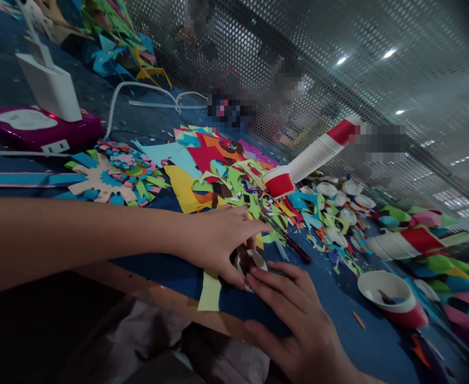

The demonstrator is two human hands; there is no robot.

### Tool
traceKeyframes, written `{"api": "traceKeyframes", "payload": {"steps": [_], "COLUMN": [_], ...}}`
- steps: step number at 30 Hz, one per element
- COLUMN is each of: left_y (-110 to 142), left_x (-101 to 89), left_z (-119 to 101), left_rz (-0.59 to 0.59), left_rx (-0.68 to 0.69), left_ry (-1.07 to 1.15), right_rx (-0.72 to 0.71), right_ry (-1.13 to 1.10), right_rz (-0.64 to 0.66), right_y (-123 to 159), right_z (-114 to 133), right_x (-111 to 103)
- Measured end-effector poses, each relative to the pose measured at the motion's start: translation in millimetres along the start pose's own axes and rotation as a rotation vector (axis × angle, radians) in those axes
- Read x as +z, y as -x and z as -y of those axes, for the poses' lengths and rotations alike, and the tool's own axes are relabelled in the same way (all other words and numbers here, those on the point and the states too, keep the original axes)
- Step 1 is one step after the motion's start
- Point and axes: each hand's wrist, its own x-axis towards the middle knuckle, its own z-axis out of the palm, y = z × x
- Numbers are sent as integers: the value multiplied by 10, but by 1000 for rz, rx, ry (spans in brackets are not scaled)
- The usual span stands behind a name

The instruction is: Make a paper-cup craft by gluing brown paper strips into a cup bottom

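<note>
Near the table's front edge lies a small round white cup piece (260, 260) with a brown paper strip (245, 262) across it. My left hand (222, 237) reaches over from the left, its thumb and fingers closed around the cup piece. Stretched fingers of my right hand (298, 306) rest their tips on the brown strip and the cup piece's near side, and its thumb stands apart. A pale yellow-green paper strip (209, 292) sticks out below my left hand. Just beyond the hands lies a dark slim tool (294, 246), partly covered by scraps.
Coloured paper scraps (214, 165) cover the middle of the blue table (338, 298). Stacked paper cups (318, 149) lean behind them. At right stands a red-and-white cup (390, 298). A paper flower (114, 176), purple power strip (38, 128) and white charger (53, 88) lie left.
</note>
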Motion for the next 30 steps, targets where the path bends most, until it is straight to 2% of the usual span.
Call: {"api": "traceKeyframes", "payload": {"steps": [6,9,11,14,17,19,22,30], "left_y": [5,17,31,50,53,48,44,68], "left_x": [-18,-68,-102,-123,-101,-75,-39,-6], "left_z": [-43,-77,-94,-114,-138,-161,-203,-248], "left_rz": [-25,-98,-147,-163,-198,-214,-218,-280], "left_rx": [-26,-59,-61,-36,-53,-66,-58,-52], "left_ry": [47,142,285,478,552,611,714,728], "right_rx": [60,174,382,723,885,928,929,943], "right_ry": [-123,-265,-488,-1003,-1420,-1571,-1682,-1720], "right_rz": [-152,-230,-325,-535,-650,-672,-682,-703], "right_y": [-82,-96,-93,-117,-191,-236,-263,-256], "right_z": [14,44,81,149,206,228,246,298], "right_x": [26,-17,-35,-13,52,94,131,166]}}
